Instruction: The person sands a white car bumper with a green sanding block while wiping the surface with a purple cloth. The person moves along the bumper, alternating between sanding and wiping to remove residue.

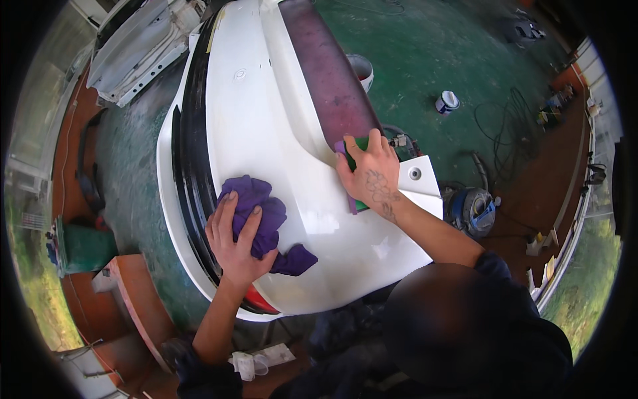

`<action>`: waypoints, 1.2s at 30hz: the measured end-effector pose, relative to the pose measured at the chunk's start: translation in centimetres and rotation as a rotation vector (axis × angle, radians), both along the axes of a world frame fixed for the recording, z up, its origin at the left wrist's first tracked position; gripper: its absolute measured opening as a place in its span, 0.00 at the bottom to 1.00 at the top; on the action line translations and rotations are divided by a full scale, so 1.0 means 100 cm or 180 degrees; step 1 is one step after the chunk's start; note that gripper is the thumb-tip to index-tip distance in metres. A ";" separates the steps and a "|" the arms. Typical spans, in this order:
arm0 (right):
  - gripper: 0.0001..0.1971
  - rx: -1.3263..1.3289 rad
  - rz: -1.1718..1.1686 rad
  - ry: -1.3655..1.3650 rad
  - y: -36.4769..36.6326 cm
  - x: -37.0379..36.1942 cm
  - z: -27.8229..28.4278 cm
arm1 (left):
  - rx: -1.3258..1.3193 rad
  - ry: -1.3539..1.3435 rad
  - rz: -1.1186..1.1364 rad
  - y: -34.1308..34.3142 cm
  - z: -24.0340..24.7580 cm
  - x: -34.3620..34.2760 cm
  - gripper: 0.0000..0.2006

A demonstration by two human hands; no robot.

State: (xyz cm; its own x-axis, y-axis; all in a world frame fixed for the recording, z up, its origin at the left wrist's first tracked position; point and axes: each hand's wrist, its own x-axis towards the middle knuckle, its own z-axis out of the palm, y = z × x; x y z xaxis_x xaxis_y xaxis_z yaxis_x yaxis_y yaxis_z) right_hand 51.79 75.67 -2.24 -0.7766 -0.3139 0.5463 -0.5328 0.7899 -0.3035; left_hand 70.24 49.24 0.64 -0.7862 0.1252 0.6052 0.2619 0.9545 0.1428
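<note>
Both half-curled, your left hand holds purple cloth, right hand green pad, on white bumper over green floor.

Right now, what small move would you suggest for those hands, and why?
Perhaps slide the green-and-purple pad a little along the white bumper: the right hand grips it there, while the left hand rests on the purple cloth.

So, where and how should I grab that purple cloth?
Probably by the bunched main part of the purple cloth, coming from above: it lies crumpled on the white panel, so thumb and fingers could gather its raised folds. Your left hand rests on it.
</note>
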 end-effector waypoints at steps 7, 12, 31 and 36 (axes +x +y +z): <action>0.24 0.0207 0.0215 -0.0053 0.029 0.072 -0.004 | 0.0061 -0.0017 0.0042 -0.008 0.001 0.010 0.42; 0.18 -0.0236 -0.0102 -0.1287 -0.006 -0.002 0.012 | -0.0020 0.0040 -0.0033 0.000 -0.001 -0.006 0.43; 0.21 0.0292 0.0330 -0.0271 0.034 0.038 0.009 | 0.0130 -0.0136 0.0143 -0.009 0.004 0.014 0.44; 0.23 -0.0233 0.0157 -0.0174 -0.012 -0.005 -0.006 | 0.0017 -0.0100 0.0110 0.002 0.003 0.000 0.40</action>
State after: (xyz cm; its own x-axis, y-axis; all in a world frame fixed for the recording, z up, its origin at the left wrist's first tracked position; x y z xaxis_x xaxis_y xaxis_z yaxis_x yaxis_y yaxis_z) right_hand 51.25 74.50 -2.83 -0.7905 -0.3133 0.5263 -0.5516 0.7377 -0.3893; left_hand 70.26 49.41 0.95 -0.8087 0.0946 0.5806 0.2242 0.9620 0.1555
